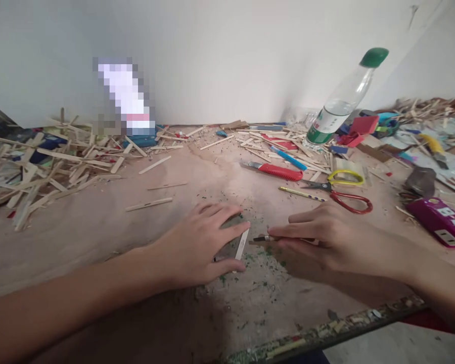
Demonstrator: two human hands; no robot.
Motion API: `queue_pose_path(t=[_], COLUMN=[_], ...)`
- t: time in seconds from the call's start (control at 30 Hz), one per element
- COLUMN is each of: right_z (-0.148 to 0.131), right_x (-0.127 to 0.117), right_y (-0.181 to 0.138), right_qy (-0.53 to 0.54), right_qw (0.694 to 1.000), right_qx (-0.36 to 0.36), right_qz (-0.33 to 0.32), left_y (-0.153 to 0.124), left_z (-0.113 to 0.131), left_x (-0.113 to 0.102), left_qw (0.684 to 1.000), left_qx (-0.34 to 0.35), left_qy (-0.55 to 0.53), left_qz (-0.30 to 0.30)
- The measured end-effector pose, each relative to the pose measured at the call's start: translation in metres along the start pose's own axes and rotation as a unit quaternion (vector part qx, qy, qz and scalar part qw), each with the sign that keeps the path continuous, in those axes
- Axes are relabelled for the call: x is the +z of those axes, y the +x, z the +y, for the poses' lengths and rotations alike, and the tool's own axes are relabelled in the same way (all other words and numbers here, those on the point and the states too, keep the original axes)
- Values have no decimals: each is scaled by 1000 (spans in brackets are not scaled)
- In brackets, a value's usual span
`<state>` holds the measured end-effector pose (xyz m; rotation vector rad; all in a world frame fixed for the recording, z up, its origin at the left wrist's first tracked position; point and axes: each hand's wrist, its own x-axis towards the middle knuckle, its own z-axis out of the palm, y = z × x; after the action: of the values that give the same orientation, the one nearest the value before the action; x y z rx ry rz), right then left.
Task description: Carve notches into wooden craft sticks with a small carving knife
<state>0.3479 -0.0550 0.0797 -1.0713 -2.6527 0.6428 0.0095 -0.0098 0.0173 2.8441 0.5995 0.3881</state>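
My left hand lies on the table with its fingers spread. Its index fingertip and thumb hold down a short flat wooden stick at the two ends. Just to the right, my right hand is closed around a slim pen-like craft knife, whose dark tip points left towards the stick and stays slightly apart from it. Most of the tool's handle is hidden by the fingers. Small green and dark shavings lie around and under both hands.
Behind my right hand lie a patterned pencil, scissors, a red box cutter and a blue one. A water bottle stands behind them. Wooden sticks pile up left; a purple packet lies right.
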Motion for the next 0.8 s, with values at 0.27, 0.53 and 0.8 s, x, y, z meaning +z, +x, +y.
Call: queue_pose_path(t=[0.27, 0.53, 0.8], right_z=[-23, -23, -32], right_x=[-5, -4, -12], right_y=[8, 23, 35], right_qy=[-82, -96, -154], right_qw=[996, 994, 984], right_qx=[-8, -23, -51], right_qz=[-23, -45, -77], left_y=[1, -2, -2], left_z=[4, 4, 6], left_x=[11, 27, 28], left_qw=[999, 996, 995], left_qx=[-10, -23, -26], left_qy=[11, 20, 21], left_qz=[47, 89, 96])
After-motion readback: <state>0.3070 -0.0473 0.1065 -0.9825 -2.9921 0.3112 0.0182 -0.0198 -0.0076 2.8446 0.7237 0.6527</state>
